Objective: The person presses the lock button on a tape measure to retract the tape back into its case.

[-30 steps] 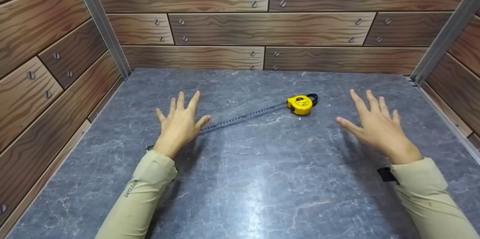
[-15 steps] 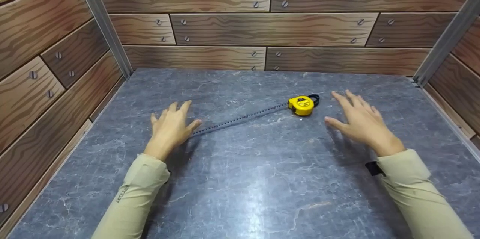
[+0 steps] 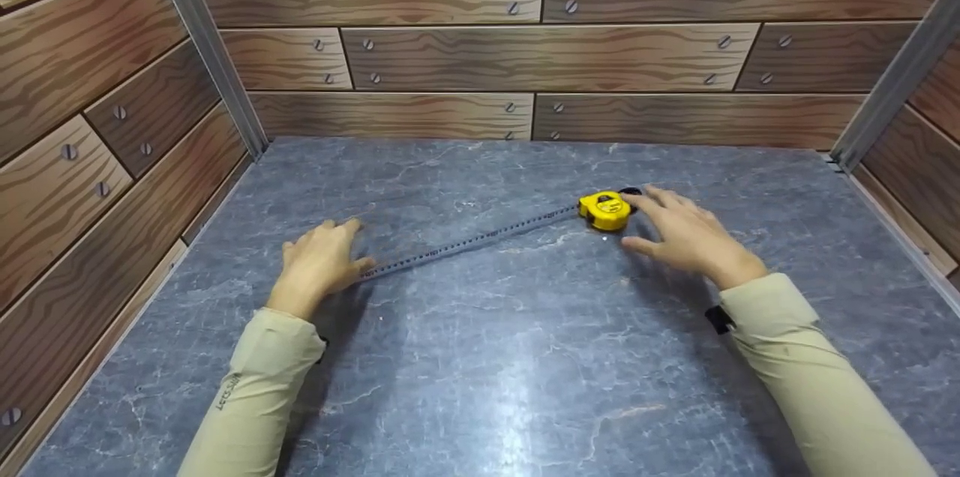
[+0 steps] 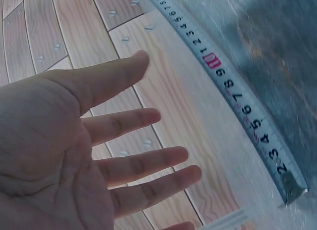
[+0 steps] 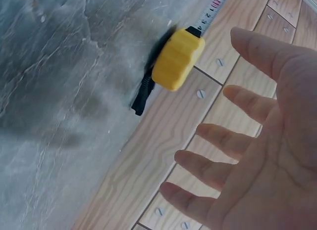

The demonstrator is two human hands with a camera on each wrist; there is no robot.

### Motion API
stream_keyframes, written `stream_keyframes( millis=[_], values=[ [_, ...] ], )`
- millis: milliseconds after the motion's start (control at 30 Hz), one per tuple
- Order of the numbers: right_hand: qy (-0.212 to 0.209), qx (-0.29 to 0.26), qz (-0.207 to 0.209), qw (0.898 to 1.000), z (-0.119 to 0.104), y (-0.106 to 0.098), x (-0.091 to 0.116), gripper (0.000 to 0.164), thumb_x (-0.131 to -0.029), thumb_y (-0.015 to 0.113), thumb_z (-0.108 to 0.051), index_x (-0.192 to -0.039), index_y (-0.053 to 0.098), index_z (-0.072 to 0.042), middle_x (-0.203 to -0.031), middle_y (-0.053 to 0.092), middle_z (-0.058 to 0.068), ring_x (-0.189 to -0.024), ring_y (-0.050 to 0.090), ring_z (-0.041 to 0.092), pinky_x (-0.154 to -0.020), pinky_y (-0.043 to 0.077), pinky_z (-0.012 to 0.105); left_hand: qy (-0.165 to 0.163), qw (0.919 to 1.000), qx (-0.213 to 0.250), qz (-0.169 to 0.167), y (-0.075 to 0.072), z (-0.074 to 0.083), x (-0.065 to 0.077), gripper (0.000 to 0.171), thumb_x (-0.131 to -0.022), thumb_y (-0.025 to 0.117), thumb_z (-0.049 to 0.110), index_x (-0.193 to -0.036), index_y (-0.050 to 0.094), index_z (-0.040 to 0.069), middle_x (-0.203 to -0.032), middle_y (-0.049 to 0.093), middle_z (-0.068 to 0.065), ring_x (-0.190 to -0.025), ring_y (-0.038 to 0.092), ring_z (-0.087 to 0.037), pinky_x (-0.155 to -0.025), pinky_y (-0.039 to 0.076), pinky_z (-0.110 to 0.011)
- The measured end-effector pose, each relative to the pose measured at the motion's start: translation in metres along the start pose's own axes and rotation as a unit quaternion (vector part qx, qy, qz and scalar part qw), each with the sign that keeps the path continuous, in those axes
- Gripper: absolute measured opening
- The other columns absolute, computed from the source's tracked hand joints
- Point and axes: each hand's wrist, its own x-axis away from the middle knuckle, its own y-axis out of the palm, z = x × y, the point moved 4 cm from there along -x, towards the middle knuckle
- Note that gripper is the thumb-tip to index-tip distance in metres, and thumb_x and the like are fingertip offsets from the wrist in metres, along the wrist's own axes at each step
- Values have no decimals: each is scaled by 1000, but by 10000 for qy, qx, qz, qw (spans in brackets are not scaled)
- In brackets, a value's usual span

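A yellow tape measure (image 3: pixel 606 211) with a black wrist strap (image 5: pixel 141 95) lies on the grey marbled tabletop. Its blade (image 3: pixel 465 242) is drawn out toward the left, and the metal end hook (image 4: pixel 295 189) shows in the left wrist view. My left hand (image 3: pixel 316 267) hovers over the hook end, fingers spread and apart from the blade. On the other side my right hand (image 3: pixel 686 237) is beside the tape case, thumb and fingers extended around its right side. In the right wrist view a gap shows between those fingers and the case; neither hand holds anything.
Wood-print panels (image 3: pixel 435 57) wall the table (image 3: pixel 480 387) at the back and both sides. Grey metal posts (image 3: pixel 210 49) stand at the two back corners.
My right hand has moved left, up to the tape case. My left hand has come slightly left and nearer, its fingers lowering toward the blade's end. The tape measure lies where it was.
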Motion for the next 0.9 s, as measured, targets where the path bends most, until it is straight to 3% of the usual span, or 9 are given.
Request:
stream_keyframes(
  millis=[100,233,400,600,900],
  values=[
    [-84,-19,-53,9999,-3,4,-6,76,-105,67,-41,-168,34,-15,-173,22,33,-155,25,63,-118,24,83,-15,9998,-108,-168,-2,-5,1,67,-99,77,34,-157,52,13,-151,58,-30,-135,58,-56,-105,45,-75],
    [-195,-73,-121,9997,-5,10,-14,75,-105,68,-38,-168,35,-16,-173,22,33,-155,24,63,-119,23,82,-78,9986,-357,-384,-3,-12,3,60,-92,78,19,-148,60,10,-144,63,-30,-127,62,-58,-100,48,-75],
    [-341,-9,-128,9993,-9,13,-23,73,-104,69,-36,-167,38,-15,-173,23,33,-155,26,63,-120,23,81,-215,9956,-581,-708,-2,-20,3,47,-87,72,3,-134,68,8,-137,67,-31,-121,64,-58,-98,50,-72],
    [-438,31,-257,9987,-9,20,-28,72,-103,70,-36,-166,40,-16,-173,26,29,-156,25,62,-117,21,85,-375,9927,-686,-920,1,-27,3,31,-86,70,3,-117,72,5,-133,67,-32,-120,65,-58,-96,51,-70],
    [-527,98,-223,9983,-9,22,-26,68,-104,69,-35,-163,44,-14,-169,36,28,-150,35,63,-116,28,83,-508,9916,-649,-999,3,-37,2,20,-90,65,5,-108,74,1,-132,68,-34,-118,66,-57,-95,53,-67]
  ],
)
